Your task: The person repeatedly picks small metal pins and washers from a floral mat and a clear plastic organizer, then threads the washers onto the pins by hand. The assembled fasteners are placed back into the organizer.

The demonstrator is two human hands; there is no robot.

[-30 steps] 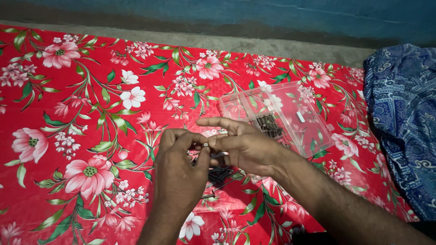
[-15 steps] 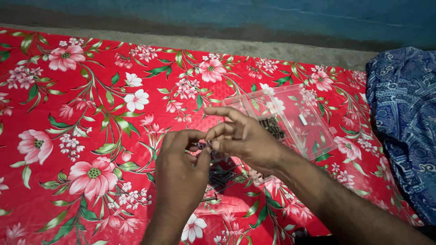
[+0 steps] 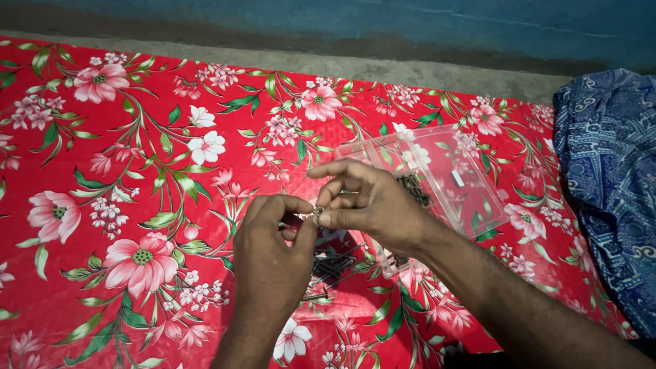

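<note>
Right, both hands meet over a glossy red floral cloth (image 3: 123, 205), printed with pink and white blossoms and green leaves, smooth and slightly wrinkled near the bottom edge. Between them sits a small metal nut (image 3: 318, 211), a tiny silvery ring, held just above the cloth at the centre of the view. The left hand (image 3: 273, 263) comes in from below, knuckles up, wrist bent, thumb and forefinger pressed together on a small piece beside the nut; what that piece is stays hidden behind the fingers. The right hand (image 3: 372, 205) reaches in from the lower right, forearm angled across the cloth, thumb and bent fingers pinching the nut, while the forefinger sticks out straight to the left, clear of the pinch. Just beneath the hands lies a loose heap of dark screws (image 3: 335, 263), thin, straight and dull metal, scattered on the cloth. Behind the right hand rests a clear plastic box (image 3: 454, 181), rectangular and hard-edged, with more dark screws inside. Off at the right edge, a blue patterned fabric (image 3: 608, 178) lies crumpled, soft and folded.
</note>
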